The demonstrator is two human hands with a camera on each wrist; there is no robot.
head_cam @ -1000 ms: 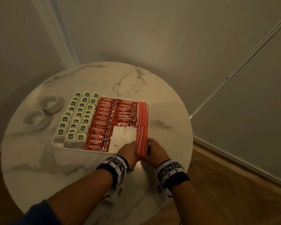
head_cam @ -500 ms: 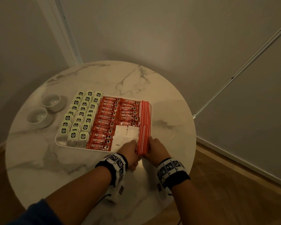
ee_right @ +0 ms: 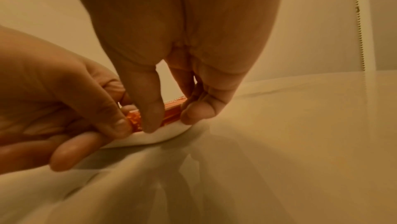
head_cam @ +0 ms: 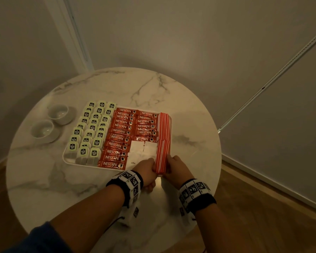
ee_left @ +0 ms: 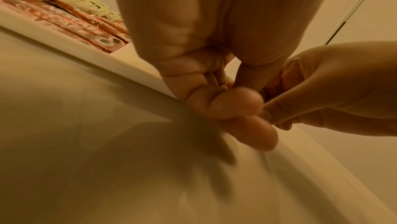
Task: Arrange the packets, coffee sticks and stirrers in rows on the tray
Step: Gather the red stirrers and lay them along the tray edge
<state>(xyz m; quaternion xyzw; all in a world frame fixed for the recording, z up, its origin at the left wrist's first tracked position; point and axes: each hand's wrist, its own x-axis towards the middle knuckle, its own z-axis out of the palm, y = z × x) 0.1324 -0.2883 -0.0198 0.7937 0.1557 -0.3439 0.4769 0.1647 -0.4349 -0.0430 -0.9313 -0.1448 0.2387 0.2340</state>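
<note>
A white tray (head_cam: 65, 157) sits on a round marble table (head_cam: 44, 179), and everything below is placed from that tray. Along its left part stand three rows of pale green packets (head_cam: 91, 132) with dark labels. Next to them, in the middle, lie red coffee sticks (head_cam: 120, 136) in two columns: the left column runs the tray's full depth, the right column (head_cam: 146, 126) fills only the far half. In the near half beside it lie white packets (head_cam: 142, 152), somewhat loose. Along the tray's right edge lie the red-and-white stirrers (head_cam: 163, 136), bundled lengthwise in two groups end to end, the far group (head_cam: 164, 125) flat against the rim.

Both hands meet at the tray's near right corner, on the near group of stirrers. The left hand (head_cam: 147, 168) is curled, thumb and fingertips pressed to the left side of the bundle's near end; its lower fingers (ee_left: 255, 136) reach past the tray's rim over the table. The right hand (head_cam: 178, 168) is curled on the other side, its thumb (ee_right: 150, 109) down across the bundle's end and its fingers (ee_right: 195, 110) against the right side, so the stirrers are squeezed between the two hands. From the right wrist view the bundle's orange-red end (ee_right: 171, 110) shows between them, just above the tray's curved rim (ee_right: 163, 137).

Off the tray's left side, well apart from it, two white bowls (head_cam: 50, 123) stand close together on the table.
</note>
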